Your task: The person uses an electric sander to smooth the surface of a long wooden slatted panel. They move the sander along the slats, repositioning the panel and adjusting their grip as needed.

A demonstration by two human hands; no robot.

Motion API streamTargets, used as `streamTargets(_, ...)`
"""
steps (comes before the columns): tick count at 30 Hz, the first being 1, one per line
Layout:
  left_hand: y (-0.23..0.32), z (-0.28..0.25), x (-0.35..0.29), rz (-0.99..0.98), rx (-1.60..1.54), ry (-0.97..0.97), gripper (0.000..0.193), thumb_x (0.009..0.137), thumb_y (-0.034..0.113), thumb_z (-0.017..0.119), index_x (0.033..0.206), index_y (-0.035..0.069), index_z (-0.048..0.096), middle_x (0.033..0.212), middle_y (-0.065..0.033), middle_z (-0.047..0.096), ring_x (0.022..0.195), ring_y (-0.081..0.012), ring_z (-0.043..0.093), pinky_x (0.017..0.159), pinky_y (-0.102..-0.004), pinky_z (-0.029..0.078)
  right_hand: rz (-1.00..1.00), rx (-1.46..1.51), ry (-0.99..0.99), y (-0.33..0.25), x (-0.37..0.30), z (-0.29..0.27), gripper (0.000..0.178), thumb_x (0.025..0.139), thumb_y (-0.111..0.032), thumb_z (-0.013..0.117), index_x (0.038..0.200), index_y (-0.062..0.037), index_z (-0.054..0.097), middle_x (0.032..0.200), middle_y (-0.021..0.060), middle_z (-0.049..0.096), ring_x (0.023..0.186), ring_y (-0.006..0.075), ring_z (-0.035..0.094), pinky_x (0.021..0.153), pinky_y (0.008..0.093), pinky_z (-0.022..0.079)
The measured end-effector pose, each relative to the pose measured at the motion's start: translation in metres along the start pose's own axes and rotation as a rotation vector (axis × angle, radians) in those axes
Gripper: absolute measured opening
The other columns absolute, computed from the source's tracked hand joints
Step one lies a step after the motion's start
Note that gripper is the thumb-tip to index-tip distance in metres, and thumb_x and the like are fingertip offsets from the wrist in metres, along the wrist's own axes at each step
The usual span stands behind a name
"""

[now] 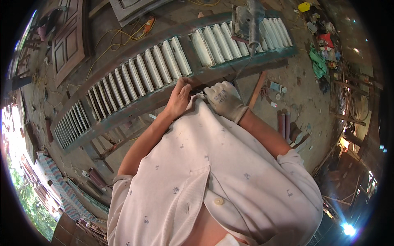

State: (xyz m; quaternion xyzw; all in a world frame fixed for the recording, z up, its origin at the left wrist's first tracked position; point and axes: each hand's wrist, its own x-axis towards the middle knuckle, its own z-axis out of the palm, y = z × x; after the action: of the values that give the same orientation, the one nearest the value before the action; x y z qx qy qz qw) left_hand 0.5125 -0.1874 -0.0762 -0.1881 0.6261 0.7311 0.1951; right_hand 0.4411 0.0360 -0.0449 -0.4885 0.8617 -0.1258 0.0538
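My left hand (179, 97), bare, is raised in front of my shirt with its fingers curled together. Beside it my right hand (225, 99), in a pale work glove with dark print, is closed like a fist. A small dark thing (200, 89) shows between the two hands, too small to name; the fingers hide most of it. The white patterned shirt (197, 135) peaks just below the hands. Directly beyond them lies a long louvered wooden shutter (184, 80) with pale slats and a dark frame. On its right part rests a grey power tool (254, 26).
Panelled wooden doors (69, 45) stand at the far left. A yellow cord (119, 33) runs over the floor behind the shutter. At right are a green cloth (317, 60), a yellow container (303, 7) and small cups (278, 96). A striped sheet (61, 184) hangs at lower left.
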Motion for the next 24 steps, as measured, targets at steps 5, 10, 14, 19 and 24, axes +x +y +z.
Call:
streamTargets(5, 0.005, 0.002, -0.002, 0.044, 0.052, 0.016, 0.028, 0.122, 0.031, 0.047, 0.131, 0.007, 0.057, 0.099, -0.0003, 0.05, 0.078, -0.0091, 0.042, 0.072, -0.0266, 0.041, -0.074, -0.066, 0.044, -0.003, 0.002, 0.007, 0.01, 0.097, -0.024, 0.066, 0.093, -0.0162, 0.061, 0.079, 0.0021, 0.063, 0.078, 0.0243, 0.065, 0.076, 0.0428, 0.05)
streamTargets(10, -0.003, 0.0, -0.003, 0.112, 0.106, 0.056, 0.029, 0.122, 0.03, 0.049, 0.13, 0.004, 0.058, 0.098, -0.0006, 0.05, 0.082, -0.0088, 0.043, 0.074, -0.0266, 0.043, -0.058, -0.132, 0.023, -0.007, 0.004, 0.001, 0.009, 0.097, -0.024, 0.065, 0.093, -0.0165, 0.062, 0.079, 0.0014, 0.062, 0.078, 0.0224, 0.065, 0.074, 0.0399, 0.05)
streamTargets(14, 0.002, -0.003, -0.005, 0.044, 0.062, 0.062, 0.029, 0.122, 0.029, 0.047, 0.13, 0.004, 0.058, 0.1, -0.0009, 0.053, 0.087, -0.01, 0.047, 0.08, -0.028, 0.045, -0.053, -0.129, 0.06, -0.007, 0.008, 0.0, 0.01, 0.097, -0.024, 0.066, 0.093, -0.0165, 0.063, 0.078, 0.0008, 0.062, 0.078, 0.0221, 0.065, 0.073, 0.04, 0.05)
streamTargets(19, 0.004, -0.007, -0.003, -0.026, 0.162, -0.029, 0.031, 0.122, 0.031, 0.047, 0.131, 0.004, 0.058, 0.108, -0.0049, 0.057, 0.098, -0.0156, 0.054, 0.095, -0.0324, 0.049, -0.096, -0.122, 0.014, -0.005, 0.014, 0.0, 0.012, 0.099, -0.026, 0.066, 0.092, -0.0168, 0.064, 0.08, 0.0001, 0.062, 0.078, 0.0215, 0.064, 0.073, 0.0402, 0.05)
streamTargets(24, 0.011, -0.005, -0.007, -0.136, 0.392, -0.134, 0.044, 0.121, 0.039, 0.049, 0.149, 0.006, 0.055, 0.134, -0.0156, 0.066, 0.117, -0.0285, 0.068, 0.114, -0.0379, 0.047, -0.241, -0.091, -0.053, 0.003, 0.02, 0.003, 0.012, 0.096, -0.027, 0.064, 0.098, -0.016, 0.069, 0.087, 0.0018, 0.069, 0.088, 0.022, 0.068, 0.079, 0.0397, 0.051)
